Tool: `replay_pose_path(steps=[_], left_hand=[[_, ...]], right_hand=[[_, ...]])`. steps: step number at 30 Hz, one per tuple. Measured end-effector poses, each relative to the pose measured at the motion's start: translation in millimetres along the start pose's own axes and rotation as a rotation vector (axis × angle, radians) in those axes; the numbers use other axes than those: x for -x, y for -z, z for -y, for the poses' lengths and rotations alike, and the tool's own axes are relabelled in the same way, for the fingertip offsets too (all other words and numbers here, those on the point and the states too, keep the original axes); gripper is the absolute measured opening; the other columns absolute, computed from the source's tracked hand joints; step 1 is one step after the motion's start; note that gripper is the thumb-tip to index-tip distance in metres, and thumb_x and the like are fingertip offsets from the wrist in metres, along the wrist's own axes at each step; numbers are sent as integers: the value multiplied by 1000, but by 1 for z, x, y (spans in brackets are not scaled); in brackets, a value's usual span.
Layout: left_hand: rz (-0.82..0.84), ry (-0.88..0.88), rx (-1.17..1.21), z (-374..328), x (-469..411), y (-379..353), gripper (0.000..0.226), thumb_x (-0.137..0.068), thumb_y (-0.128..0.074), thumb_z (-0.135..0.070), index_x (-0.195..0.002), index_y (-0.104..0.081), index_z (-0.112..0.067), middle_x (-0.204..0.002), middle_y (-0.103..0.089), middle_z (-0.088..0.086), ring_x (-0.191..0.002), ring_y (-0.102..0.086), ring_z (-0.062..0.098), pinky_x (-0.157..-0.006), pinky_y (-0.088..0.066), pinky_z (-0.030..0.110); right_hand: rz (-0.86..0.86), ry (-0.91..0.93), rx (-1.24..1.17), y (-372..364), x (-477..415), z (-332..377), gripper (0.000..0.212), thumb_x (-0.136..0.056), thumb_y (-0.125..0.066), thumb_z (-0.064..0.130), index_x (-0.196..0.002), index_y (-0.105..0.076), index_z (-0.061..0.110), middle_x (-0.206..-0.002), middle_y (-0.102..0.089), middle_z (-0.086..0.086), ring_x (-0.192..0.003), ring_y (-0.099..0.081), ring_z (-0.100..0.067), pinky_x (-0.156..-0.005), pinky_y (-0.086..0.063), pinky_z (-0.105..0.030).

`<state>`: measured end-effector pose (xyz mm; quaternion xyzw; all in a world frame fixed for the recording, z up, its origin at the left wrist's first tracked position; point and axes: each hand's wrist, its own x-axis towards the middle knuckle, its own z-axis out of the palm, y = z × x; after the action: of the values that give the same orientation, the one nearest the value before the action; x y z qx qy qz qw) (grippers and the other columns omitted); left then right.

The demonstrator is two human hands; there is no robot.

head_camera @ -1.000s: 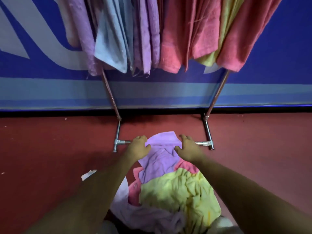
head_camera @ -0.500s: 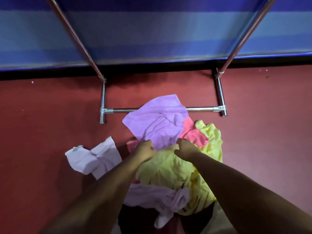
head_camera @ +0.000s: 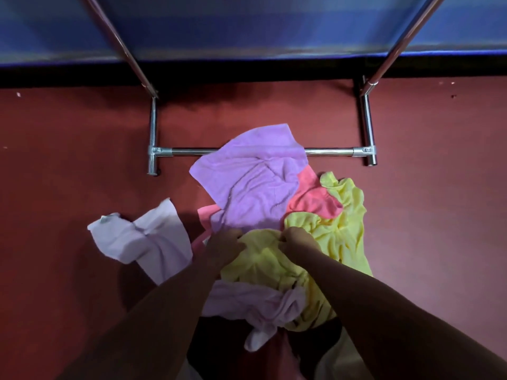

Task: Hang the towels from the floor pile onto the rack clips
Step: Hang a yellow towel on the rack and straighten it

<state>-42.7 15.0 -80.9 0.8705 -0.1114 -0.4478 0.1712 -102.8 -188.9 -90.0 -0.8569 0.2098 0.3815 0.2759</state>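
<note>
A pile of towels lies on the red floor in front of the rack's base bar (head_camera: 329, 152). On top at the far side a purple towel (head_camera: 252, 185) lies spread, with one corner over the bar. A pink towel (head_camera: 312, 198) shows beside it. A crumpled yellow towel (head_camera: 343, 231) fills the near right. My left hand (head_camera: 223, 246) and my right hand (head_camera: 297, 239) sit side by side, fingers curled, pinching the yellow towel's far edge just below the purple one. A pale lilac towel (head_camera: 142, 242) lies to the left and another (head_camera: 255, 303) lies between my forearms.
Two slanted rack poles (head_camera: 123, 48) (head_camera: 397, 48) rise from the metal feet towards the top of the view. A blue striped wall (head_camera: 247, 23) stands right behind the rack. Bare red floor (head_camera: 439, 187) lies left and right of the pile.
My view has tipped down, so the hanging towels left the frame. Both hands drew back from the purple towel at the bar to the yellow towel's edge.
</note>
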Motion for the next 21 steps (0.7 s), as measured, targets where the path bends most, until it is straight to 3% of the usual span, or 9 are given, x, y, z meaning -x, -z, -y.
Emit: replay_pose_path(steps=[3, 5, 9, 11, 13, 16, 18, 21], left_hand=[[-82, -65, 132, -18, 7, 21, 25, -89, -55, -45, -75, -59, -24, -77, -56, -7, -79, -53, 15, -66, -27, 23], [-105, -72, 160, -33, 9, 38, 30, -89, -60, -38, -67, -46, -23, -73, -52, -6, -77, -51, 17, -64, -28, 28], [-218, -167, 270, -75, 38, 87, 2, -91, -64, -14, -89, -63, -14, -81, -58, -1, -76, -52, 14, -62, -33, 24], [-332, -175, 395, -98, 62, 117, 7, -92, -58, -9, -87, -61, -14, -77, -59, 0, -71, -53, 14, -60, -37, 20], [-465, -197, 459, -119, 85, 145, 15, -91, -55, -12, -77, -52, -15, -69, -52, -5, -65, -47, 11, -60, -35, 21], [-564, -310, 528, -147, 128, 185, 19, -78, -49, -27, -73, -45, -10, -67, -46, -3, -67, -42, 16, -63, -34, 34], [-629, -369, 557, -162, 161, 209, 20, -74, -49, -30, -74, -48, -11, -66, -48, -6, -68, -44, 17, -63, -38, 35], [-700, -495, 559, -179, 211, 239, 19, -79, -54, -33, -82, -55, -14, -69, -54, -4, -68, -47, 16, -67, -44, 40]], right_hand=[[-51, 73, -91, 26, 9, 11, 14, -83, -67, 19, -79, -72, 7, -80, -68, -8, -77, -63, -22, -64, -38, -26], [-96, 129, -160, 47, 19, 20, 11, -79, -70, 11, -68, -69, 7, -70, -66, -8, -67, -59, -16, -60, -37, -26], [-173, 170, -272, 95, 46, 41, 16, -81, -72, 8, -66, -67, 11, -62, -64, -4, -46, -53, 4, -50, -36, -15], [-213, 208, -319, 125, 67, 55, 27, -83, -72, 11, -59, -60, 15, -53, -58, -1, -39, -49, 2, -49, -38, -17], [-265, 261, -371, 155, 90, 69, 30, -86, -70, 13, -58, -58, 14, -52, -61, -7, -39, -48, -3, -52, -42, -21], [-365, 360, -457, 197, 130, 91, 17, -83, -67, 12, -69, -61, 4, -56, -66, -20, -45, -57, -20, -55, -49, -31], [-420, 443, -487, 222, 163, 107, 16, -81, -68, 12, -68, -59, 10, -54, -65, -14, -49, -60, -26, -59, -53, -43], [-530, 563, -548, 254, 220, 131, 24, -83, -70, 8, -65, -57, 18, -55, -58, -2, -52, -55, -21, -59, -50, -41]])
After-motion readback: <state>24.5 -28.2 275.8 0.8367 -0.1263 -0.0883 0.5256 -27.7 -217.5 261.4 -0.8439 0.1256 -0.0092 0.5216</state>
